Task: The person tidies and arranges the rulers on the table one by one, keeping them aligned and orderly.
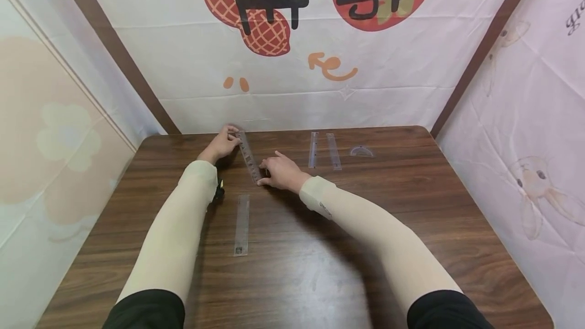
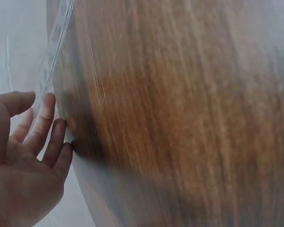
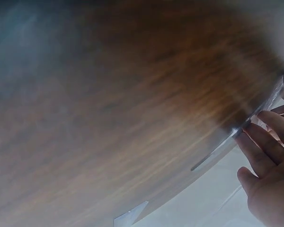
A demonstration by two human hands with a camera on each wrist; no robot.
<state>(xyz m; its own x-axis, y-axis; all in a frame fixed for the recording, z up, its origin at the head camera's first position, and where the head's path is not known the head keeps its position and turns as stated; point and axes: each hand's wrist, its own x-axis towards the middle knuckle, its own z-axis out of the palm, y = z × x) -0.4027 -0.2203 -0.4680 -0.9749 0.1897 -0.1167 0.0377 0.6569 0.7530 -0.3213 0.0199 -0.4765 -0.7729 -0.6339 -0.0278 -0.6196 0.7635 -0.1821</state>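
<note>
A clear stencil ruler [image 1: 249,157] with cut-out shapes lies slantwise between the two hands in the head view. My left hand [image 1: 224,143] pinches its far end; in the left wrist view, thumb and fingers of the left hand [image 2: 28,165] meet around the end of the ruler [image 2: 57,38]. Its near end is between the thumb and fingers of my right hand [image 1: 282,171]. The right wrist view catches the right hand [image 3: 270,175] only partly, at the frame's edge. Closer to the person, a second transparent ruler [image 1: 242,225] rests on the table, touched by neither hand.
Right of the hands, two narrow clear rulers [image 1: 313,150] [image 1: 334,152] and a small protractor [image 1: 361,151] lie near the back edge of the brown wooden table [image 1: 411,207]. A printed cloth [image 1: 292,105] hangs behind that edge, with more cloth at both sides.
</note>
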